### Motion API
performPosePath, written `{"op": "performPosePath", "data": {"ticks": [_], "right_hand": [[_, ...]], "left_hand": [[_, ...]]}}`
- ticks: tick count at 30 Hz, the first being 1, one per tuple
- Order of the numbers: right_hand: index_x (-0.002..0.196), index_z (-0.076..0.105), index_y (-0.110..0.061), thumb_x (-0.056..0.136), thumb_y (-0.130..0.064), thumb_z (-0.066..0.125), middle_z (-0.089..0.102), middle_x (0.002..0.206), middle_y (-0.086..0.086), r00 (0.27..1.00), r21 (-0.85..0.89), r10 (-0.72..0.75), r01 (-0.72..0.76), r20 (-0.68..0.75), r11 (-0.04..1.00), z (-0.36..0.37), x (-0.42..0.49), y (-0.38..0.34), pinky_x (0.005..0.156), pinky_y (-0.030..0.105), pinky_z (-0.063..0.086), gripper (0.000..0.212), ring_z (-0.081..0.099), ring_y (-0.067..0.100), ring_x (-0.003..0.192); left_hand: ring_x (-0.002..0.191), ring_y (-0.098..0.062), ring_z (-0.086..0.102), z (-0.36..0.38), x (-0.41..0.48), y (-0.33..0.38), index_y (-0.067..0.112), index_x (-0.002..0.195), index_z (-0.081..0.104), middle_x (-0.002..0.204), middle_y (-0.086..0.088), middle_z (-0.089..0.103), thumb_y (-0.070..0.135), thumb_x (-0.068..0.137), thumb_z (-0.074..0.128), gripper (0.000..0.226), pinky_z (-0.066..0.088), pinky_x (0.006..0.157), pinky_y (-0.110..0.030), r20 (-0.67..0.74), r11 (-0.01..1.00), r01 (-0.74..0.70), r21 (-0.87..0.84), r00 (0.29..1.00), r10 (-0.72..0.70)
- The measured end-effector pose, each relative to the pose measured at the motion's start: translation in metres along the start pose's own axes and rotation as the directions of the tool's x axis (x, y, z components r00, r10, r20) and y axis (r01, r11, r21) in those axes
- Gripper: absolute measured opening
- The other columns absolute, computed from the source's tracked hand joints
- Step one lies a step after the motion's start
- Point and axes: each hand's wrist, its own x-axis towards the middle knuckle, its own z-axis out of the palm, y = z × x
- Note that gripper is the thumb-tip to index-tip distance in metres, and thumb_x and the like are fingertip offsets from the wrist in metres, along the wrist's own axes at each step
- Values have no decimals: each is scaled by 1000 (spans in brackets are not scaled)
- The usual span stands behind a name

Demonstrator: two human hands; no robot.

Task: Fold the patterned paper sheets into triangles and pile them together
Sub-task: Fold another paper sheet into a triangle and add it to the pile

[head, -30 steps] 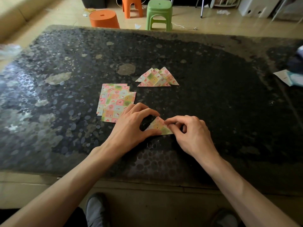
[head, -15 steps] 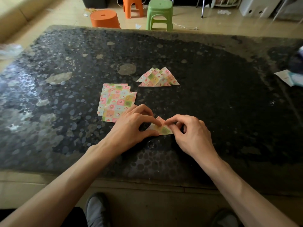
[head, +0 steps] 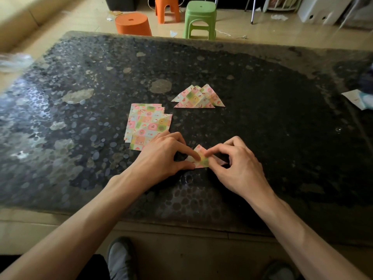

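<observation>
Pinching half-folded sheet (head: pixel 201 161) just right of flat stack (head: pixel 147 126), with curled fingers (head: pixel 186 152) of left hand (head: pixel 161 158) and right hand (head: pixel 239 167). Risk of crooked crease from edges slipping on slick worktop (head: pixel 262 118) before pressing.

The left hand (head: pixel 161 156) and right hand (head: pixel 240 168) are bare, likewise the forearms (head: pixel 80 225) — grey shoes (head: pixel 119 257) on both feet, dark trousers (head: pixel 90 267) near left.
</observation>
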Motion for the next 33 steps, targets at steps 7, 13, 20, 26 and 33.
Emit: {"op": "performPosePath", "data": {"ticks": [7,13,20,26,33], "right_hand": [[103,61,-44,75,-77,70,42,105,-15,999,-62,11,-8,44,998,0,-1,-9,56,22,38,44,53,4,93],[103,58,-44,76,-73,73,40,108,-13,993,-78,65,-57,101,995,-2,2,-13,58,22,38,43,51,7,97],[100,55,-45,75,-74,73,39,108,-14,985,-97,106,-93,139,991,-2,8,-16,61,26,40,43,51,7,98],[103,50,-42,70,-87,62,39,110,-9,989,-183,95,-74,111,980,4,4,-23,68,32,43,58,49,13,103],[102,47,-40,69,-94,54,38,108,-7,990,-231,90,-63,108,971,6,4,-26,72,37,46,64,50,17,103]], "left_hand": [[97,-8,45,-2,-3,2,57,108,71,100,15,52,60,83,72,25,29,71,-13,12,1000,15,10,1000,-15],[102,-8,46,-4,-1,2,59,109,70,104,16,52,54,85,75,25,35,76,-25,63,998,54,-26,997,-52],[105,-7,38,-18,-4,-8,68,113,62,109,20,47,52,86,74,34,31,78,-26,150,994,74,80,985,-85],[107,-10,38,-17,-4,-7,70,114,61,109,20,48,58,85,71,33,38,82,-31,160,992,96,88,981,-109],[108,-10,36,-18,-6,-10,69,116,61,108,19,46,47,89,74,38,49,91,-44,183,994,109,26,977,-112]]}}
